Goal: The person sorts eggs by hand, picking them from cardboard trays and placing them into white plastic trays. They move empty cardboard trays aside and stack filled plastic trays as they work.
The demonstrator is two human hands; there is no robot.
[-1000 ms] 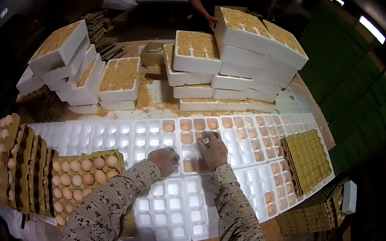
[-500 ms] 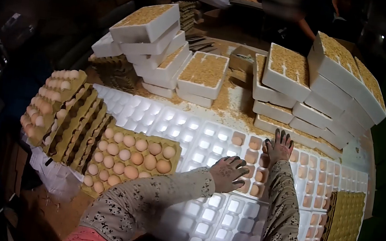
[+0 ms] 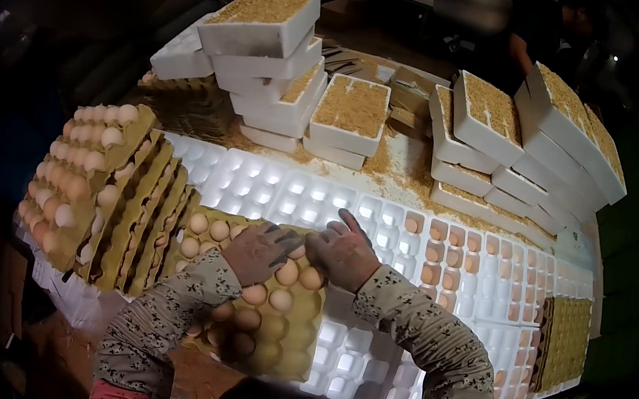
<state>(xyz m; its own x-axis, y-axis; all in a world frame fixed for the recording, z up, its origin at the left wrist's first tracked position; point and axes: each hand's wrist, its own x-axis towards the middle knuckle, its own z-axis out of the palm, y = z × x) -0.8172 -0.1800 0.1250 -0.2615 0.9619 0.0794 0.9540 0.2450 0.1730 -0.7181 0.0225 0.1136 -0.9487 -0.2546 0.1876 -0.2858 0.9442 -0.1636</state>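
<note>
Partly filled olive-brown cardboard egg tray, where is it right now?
In the head view, the tray lies low and left of centre, under the left hand, just right of the leaning stack of egg-loaded cardboard trays.

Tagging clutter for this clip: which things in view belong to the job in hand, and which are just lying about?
In the job, by the look of it:
- left hand and right hand, at the egg tray
- eggs
- white foam trays, some cells filled
- probably the sawdust-topped boxes

Likely lying about:
- cardboard box, back
- loose sawdust
</note>
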